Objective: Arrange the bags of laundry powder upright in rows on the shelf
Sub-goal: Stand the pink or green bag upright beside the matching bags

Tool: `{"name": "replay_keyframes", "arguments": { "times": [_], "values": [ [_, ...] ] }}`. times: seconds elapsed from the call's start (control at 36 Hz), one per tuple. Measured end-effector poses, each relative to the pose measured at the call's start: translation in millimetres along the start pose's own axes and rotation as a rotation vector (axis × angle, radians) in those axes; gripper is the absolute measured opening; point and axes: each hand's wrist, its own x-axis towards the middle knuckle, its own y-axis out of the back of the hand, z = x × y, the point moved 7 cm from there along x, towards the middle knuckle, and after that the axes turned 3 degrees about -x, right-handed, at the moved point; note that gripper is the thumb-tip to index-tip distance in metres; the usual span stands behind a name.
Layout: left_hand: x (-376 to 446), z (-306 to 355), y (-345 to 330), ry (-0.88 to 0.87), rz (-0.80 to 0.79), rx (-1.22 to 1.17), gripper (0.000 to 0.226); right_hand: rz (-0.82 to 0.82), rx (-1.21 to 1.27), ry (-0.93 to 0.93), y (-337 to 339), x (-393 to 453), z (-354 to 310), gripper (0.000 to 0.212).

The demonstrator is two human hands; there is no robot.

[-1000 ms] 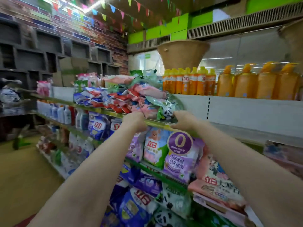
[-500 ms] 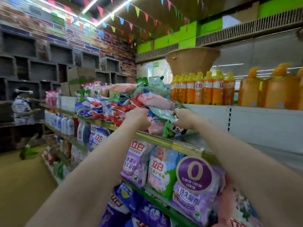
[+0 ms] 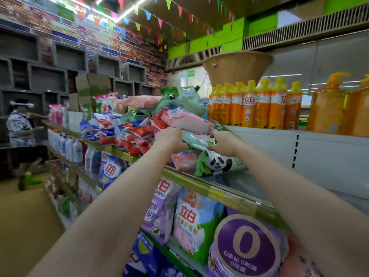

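I am stretching both arms forward, my left hand [image 3: 171, 139] and right hand [image 3: 223, 143] curling closed, knuckles up.

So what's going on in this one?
A person is restocking a shop shelf. The left hand and right hand both grip a pale green bag lying in a jumbled pile of laundry powder bags. No bag on this shelf stands upright yet. Orange bottles stand behind.

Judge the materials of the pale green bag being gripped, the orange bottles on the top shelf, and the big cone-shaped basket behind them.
Pale green bag: thin glossy plastic film; it creases and catches light.
Orange bottles: probably rigid plastic, with smooth yellow caps and printed labels.
Basket: looks like woven straw or bamboo, tan and matte; the weave is too blurred to confirm.
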Motion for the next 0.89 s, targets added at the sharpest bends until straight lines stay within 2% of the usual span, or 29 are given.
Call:
{"name": "replay_keyframes", "arguments": {
  "times": [0.14,0.28,0.42,0.61,0.89],
  "values": [
    [26.4,-17.3,-4.5,0.057,0.088,-0.033,0.036,0.022,0.017,0.011,-4.3,25.8,-10.3,0.048],
    [57.6,-38.9,2.0,0.084,0.178,-0.079,0.035,0.082,0.005,0.032,-1.1,56.2,-25.4,0.059],
    [91.9,-65.7,14.9,0.110,0.221,-0.151,0.034,0.137,0.003,0.027,9.3,97.8,-42.3,0.055],
    [140.9,-99.3,18.4,0.095,0.211,-0.154,0.038,0.208,-0.022,0.049,25.5,149.2,-75.1,0.066],
    [186.5,-165.6,19.7,0.151,0.273,-0.160,0.040,0.358,-0.167,0.134,34.9,219.1,-142.8,0.052]
  ]
}}
